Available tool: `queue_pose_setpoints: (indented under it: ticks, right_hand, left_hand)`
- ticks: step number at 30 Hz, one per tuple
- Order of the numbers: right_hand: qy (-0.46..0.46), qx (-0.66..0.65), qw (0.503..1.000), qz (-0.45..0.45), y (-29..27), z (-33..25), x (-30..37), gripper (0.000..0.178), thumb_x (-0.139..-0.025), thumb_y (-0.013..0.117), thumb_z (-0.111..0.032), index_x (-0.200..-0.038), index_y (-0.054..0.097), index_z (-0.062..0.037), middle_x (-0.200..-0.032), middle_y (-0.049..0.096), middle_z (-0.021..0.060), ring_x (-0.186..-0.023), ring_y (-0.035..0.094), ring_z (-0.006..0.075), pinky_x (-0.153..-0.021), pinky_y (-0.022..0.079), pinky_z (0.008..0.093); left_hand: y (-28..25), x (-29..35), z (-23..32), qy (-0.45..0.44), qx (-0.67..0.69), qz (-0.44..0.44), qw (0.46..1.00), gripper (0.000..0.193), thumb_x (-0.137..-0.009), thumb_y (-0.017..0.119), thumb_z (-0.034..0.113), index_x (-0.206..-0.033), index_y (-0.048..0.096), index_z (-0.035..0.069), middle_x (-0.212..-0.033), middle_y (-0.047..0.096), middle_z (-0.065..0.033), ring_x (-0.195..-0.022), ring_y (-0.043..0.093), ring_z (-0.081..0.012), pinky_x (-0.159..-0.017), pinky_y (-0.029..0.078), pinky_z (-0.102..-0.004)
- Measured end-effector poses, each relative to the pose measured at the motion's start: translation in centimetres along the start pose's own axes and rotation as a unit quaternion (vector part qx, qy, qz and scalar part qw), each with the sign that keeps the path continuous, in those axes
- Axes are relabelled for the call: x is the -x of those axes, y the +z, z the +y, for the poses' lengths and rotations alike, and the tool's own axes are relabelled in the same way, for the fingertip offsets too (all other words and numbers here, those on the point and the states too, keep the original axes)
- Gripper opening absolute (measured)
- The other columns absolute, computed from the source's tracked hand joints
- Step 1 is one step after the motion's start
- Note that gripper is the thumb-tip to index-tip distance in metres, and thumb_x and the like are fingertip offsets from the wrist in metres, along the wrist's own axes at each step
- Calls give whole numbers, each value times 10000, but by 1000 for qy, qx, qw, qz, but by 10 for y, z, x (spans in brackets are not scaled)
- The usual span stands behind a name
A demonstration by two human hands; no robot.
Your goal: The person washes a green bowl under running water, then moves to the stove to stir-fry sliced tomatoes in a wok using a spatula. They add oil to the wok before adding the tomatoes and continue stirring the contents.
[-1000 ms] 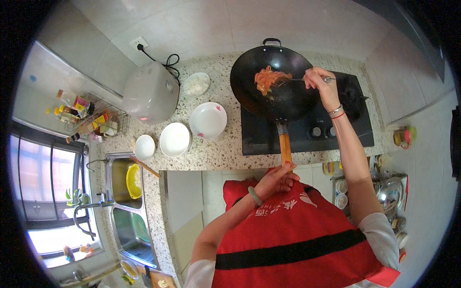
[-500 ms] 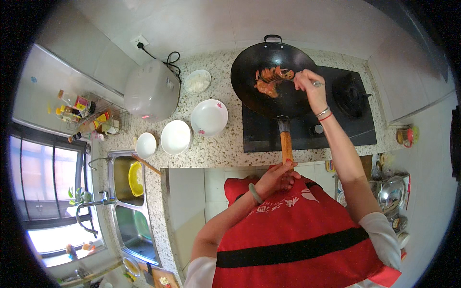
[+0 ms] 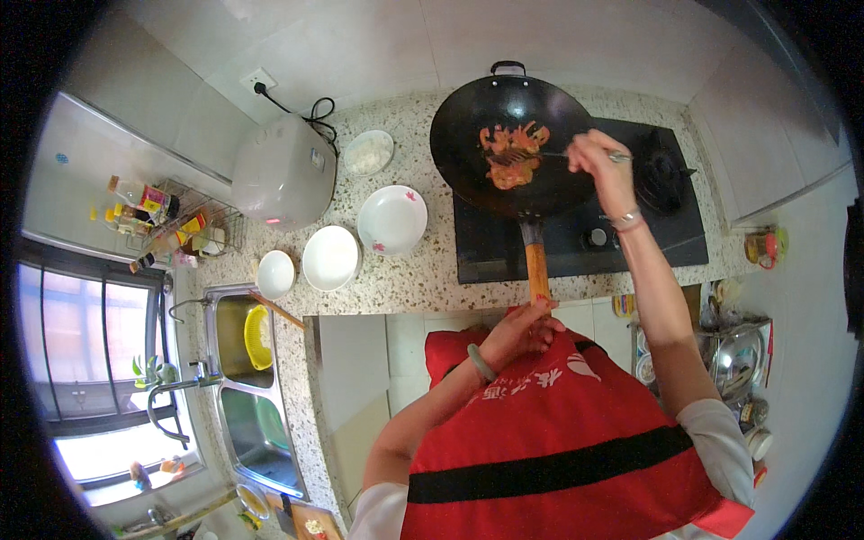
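A black wok (image 3: 468, 117) sits over the left side of the black gas hob (image 3: 661, 243), its wooden handle (image 3: 536, 267) pointing toward me. My left hand (image 3: 520, 333) is closed round the near end of that handle, close to my red apron. In my right hand (image 3: 601, 162), above the wok's right rim, is a slotted spatula (image 3: 515, 157), gripped by its handle. Its dark head lies among the pieces of reddish-brown food (image 3: 513, 173) in the middle of the wok. Part of the spatula's handle is hidden by my fingers.
Left of the hob stand a white bowl with a red flower (image 3: 392, 220), two plain white bowls (image 3: 330, 258), and a small dish of white food (image 3: 369, 153). Further left are a grey rice cooker (image 3: 283, 171), a bottle rack (image 3: 189, 216) and a double sink (image 3: 245, 387) with a yellow basket (image 3: 258, 337).
My right hand has moved a little right and turned. The spatula's head now lies flatter across the food, which has shifted and spread slightly. My left hand has stayed on the handle.
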State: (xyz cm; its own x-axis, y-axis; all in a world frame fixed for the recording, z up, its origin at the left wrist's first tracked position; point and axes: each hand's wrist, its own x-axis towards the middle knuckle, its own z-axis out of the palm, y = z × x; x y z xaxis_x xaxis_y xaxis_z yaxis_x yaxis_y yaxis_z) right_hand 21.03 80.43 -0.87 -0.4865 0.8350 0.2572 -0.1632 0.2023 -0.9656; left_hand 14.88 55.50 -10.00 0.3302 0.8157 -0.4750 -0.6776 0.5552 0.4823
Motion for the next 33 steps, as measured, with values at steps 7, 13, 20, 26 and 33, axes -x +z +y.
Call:
queue_pose_setpoints:
  ticks: [7, 13, 20, 26, 33]
  right_hand:
    - [60, 51, 995, -53, -33, -51, 17, 372, -865, 562, -147, -552, 368, -96, -536, 376, -6, -546, 427, 109, -538, 326, 252]
    - [101, -186, 975, 70, 1, 1, 0, 315, -875, 567, -151, -608, 405, -108, -586, 400, -10, -640, 510, 136, -574, 427, 290]
    - [22, -205, 975, 81, -19, -2, -28, 308, -887, 547, -142, -624, 398, -84, -597, 404, -2, -618, 477, 141, -589, 414, 299]
    - [-91, 13, 996, -15, -16, 46, 5, 311, -876, 545, -63, -606, 397, -23, -610, 426, 12, -580, 422, 94, -535, 324, 243]
    - [-55, 99, 992, -59, 3, 14, 1, 313, -886, 560, -102, -620, 418, -18, -602, 414, -23, -567, 371, 54, -519, 301, 228]
  left_hand:
    - [-2, -2, -2, -7, 25, -1, 1000, 501, -941, 437, 484, -1274, 458, 111, -976, 616, -25, -769, 535, -96, -699, 457, -247]
    - [-3, -3, -1, -8, 10, -7, 1000, 504, -942, 440, 477, -1278, 460, 102, -980, 619, -31, -767, 541, -98, -696, 460, -246]
    - [-11, -5, -5, -4, 26, -6, 1000, 508, -939, 447, 476, -1268, 464, 89, -962, 624, -32, -747, 546, -97, -681, 463, -246]
    - [-9, -6, -3, -11, 33, -3, 999, 504, -930, 466, 482, -1249, 474, 91, -946, 628, -32, -737, 549, -101, -666, 458, -246]
    - [-11, -7, -4, -5, 29, -11, 999, 515, -925, 466, 495, -1257, 474, 102, -947, 628, -28, -745, 548, -97, -682, 458, -247]
